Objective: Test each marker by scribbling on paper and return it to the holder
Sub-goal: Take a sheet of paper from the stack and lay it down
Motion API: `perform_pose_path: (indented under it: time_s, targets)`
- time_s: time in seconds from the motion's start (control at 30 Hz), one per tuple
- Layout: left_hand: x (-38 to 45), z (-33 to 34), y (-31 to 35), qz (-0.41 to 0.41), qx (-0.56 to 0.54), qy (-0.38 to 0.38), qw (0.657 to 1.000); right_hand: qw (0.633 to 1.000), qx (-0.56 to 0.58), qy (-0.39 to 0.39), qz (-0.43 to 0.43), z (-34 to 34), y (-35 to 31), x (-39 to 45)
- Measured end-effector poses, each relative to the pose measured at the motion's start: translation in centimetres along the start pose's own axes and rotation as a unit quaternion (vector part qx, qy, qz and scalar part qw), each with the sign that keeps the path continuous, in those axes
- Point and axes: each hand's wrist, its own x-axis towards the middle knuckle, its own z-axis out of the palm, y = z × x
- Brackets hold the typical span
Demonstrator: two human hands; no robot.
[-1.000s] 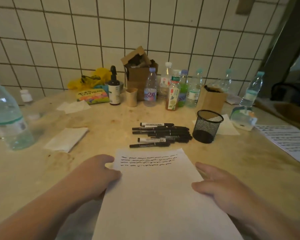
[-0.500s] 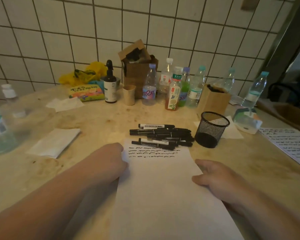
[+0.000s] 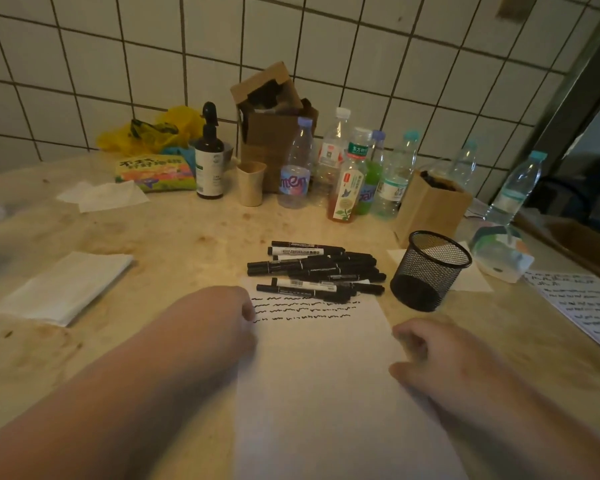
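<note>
Since a second ago the paper (image 3: 326, 368) has slid under the markers (image 3: 312, 268) beside the empty holder (image 3: 430, 268), left hand (image 3: 219, 320) resting on its edge, right hand (image 3: 426, 355) apparently loosely curled, holding nothing, so testing looks imminent.

Stained table (image 3: 187, 244): paper (image 3: 326, 393), markers (image 3: 312, 268), mesh holder (image 3: 430, 271), bottles (image 3: 295, 168).

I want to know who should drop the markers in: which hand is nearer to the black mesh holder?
Right. The right hand lies just below the black mesh holder, beside the paper's right edge; the left hand is across the paper.
</note>
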Motion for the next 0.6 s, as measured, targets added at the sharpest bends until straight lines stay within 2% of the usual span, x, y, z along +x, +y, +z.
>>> perform_pose_path:
  time_s: [0.1, 0.23, 0.5, 0.6]
  targets:
    - [0.5, 0.2, -0.5, 0.023, 0.017, 0.004, 1.000, 0.991, 0.040, 0.086, -0.097, 0.2, -1.6, 2.0]
    - [0.8, 0.1, -1.0, 0.027, 0.015, 0.004, 1.000, 0.973, 0.050, 0.116, -0.193, 1.2, -5.0, 5.8]
    - [0.7, 0.2, -0.2, 0.039, -0.011, 0.074, 0.996, 0.978, -0.022, 0.117, -0.174, 2.6, -7.5, 8.1]
    - [0.8, 0.4, 0.1, 0.054, -0.032, 0.093, 0.994, 0.982, -0.039, 0.094, -0.157, 2.0, -7.7, 7.7]
